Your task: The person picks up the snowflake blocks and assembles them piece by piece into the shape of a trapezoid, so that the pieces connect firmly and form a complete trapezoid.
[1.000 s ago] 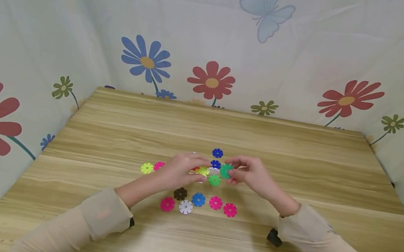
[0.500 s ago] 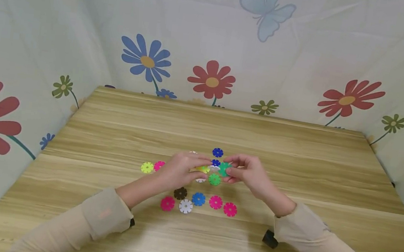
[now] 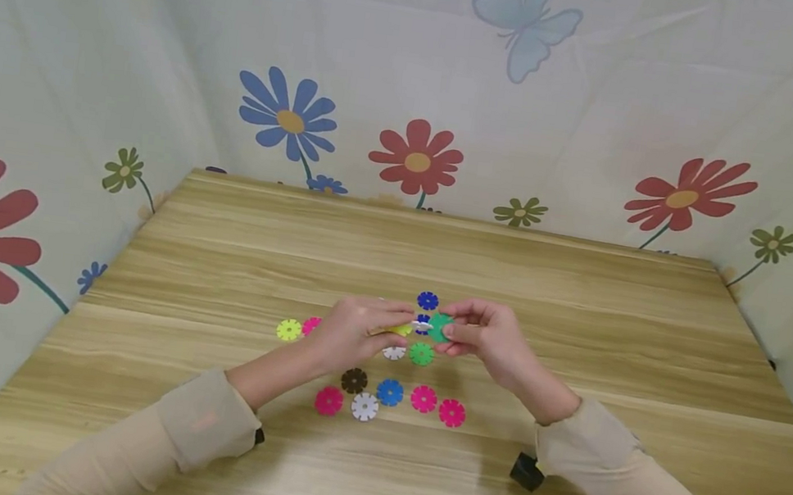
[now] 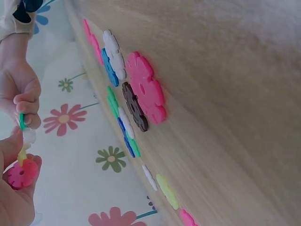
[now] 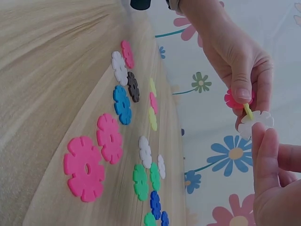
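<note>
Above the table my left hand [image 3: 364, 330] grips a short chain of notched plastic snowflake discs. A pink disc [image 4: 22, 175] sits between its fingers and thumb, with a yellow disc [image 5: 248, 111] slotted into it. A white disc [image 5: 256, 123] follows at the chain's free end, standing crosswise to the yellow one. Facing it, my right hand [image 3: 493, 334] pinches a green disc [image 3: 439, 328] between thumb and fingers. The green disc's edge meets the white disc's edge in the head view. In the right wrist view the right fingers hide the green disc.
Loose discs lie flat on the wooden table [image 3: 583, 303]: dark blue [image 3: 427, 301] behind the hands, green [image 3: 421, 355] below them. Nearer are brown [image 3: 354, 381], blue [image 3: 389, 393], white [image 3: 365, 407] and several pink discs [image 3: 452, 413]. A yellow disc [image 3: 288, 329] lies left. A flowered curtain [image 3: 363, 37] surrounds the table.
My right hand has moved slightly left and up, bringing the green disc against the white one. The white disc has turned edge-on and risen a little; the left hand stays nearly in place.
</note>
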### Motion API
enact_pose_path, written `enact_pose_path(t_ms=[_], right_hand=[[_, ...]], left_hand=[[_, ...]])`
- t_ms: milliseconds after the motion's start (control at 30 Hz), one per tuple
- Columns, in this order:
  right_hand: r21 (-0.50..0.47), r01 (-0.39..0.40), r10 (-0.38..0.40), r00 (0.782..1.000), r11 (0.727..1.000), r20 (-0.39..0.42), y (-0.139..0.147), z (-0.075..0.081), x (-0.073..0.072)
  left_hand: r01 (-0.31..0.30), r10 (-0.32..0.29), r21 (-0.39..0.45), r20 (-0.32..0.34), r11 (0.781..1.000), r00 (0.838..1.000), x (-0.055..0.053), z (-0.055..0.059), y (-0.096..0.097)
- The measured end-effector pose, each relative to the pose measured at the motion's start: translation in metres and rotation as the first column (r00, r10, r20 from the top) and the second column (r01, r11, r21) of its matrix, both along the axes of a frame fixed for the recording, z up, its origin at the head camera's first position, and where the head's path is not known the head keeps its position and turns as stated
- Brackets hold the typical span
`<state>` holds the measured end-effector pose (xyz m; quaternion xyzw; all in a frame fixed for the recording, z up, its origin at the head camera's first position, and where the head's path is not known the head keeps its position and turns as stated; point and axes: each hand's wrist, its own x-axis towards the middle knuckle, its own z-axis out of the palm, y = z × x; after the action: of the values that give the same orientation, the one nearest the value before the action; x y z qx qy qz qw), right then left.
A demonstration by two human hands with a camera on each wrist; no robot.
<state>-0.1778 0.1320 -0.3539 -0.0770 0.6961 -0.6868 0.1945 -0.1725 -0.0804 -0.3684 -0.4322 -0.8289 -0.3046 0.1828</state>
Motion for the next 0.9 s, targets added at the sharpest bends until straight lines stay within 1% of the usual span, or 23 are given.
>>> enact_pose_path(t_ms=[167, 433, 633, 733, 833, 900], right_hand=[[0.001, 0.004, -0.004, 1.000, 1.000, 0.002, -0.0004, 0.0015, 0.0016], [-0.019, 0.028, -0.028, 0.999, 0.999, 0.019, -0.0026, 0.0005, 0.0016], [-0.017, 0.012, -0.012, 1.000, 1.000, 0.016, -0.0023, 0.0014, 0.0004], [-0.011, 0.014, -0.014, 1.000, 1.000, 0.008, -0.0022, 0.0028, -0.0007], [-0.025, 0.022, -0.022, 1.000, 0.999, 0.008, -0.0026, 0.0044, -0.0019], [-0.038, 0.017, -0.017, 1.000, 0.999, 0.014, -0.0033, 0.0048, -0.0025]], left_hand=[[0.016, -0.015, 0.011, -0.029, 1.000, 0.999, -0.0005, -0.0001, 0.0000], [0.019, -0.018, 0.020, -0.048, 1.000, 0.999, -0.0002, -0.0003, 0.0006], [0.026, -0.025, 0.007, -0.079, 1.000, 0.997, 0.0000, 0.0015, 0.0029], [0.014, -0.014, 0.000, -0.056, 1.000, 0.998, -0.0012, 0.0031, 0.0041], [-0.012, 0.012, -0.004, 0.009, 1.000, 1.000, -0.0034, 0.0055, 0.0048], [-0.032, 0.033, -0.018, 0.055, 0.999, 0.998, -0.0045, 0.0074, 0.0051]])
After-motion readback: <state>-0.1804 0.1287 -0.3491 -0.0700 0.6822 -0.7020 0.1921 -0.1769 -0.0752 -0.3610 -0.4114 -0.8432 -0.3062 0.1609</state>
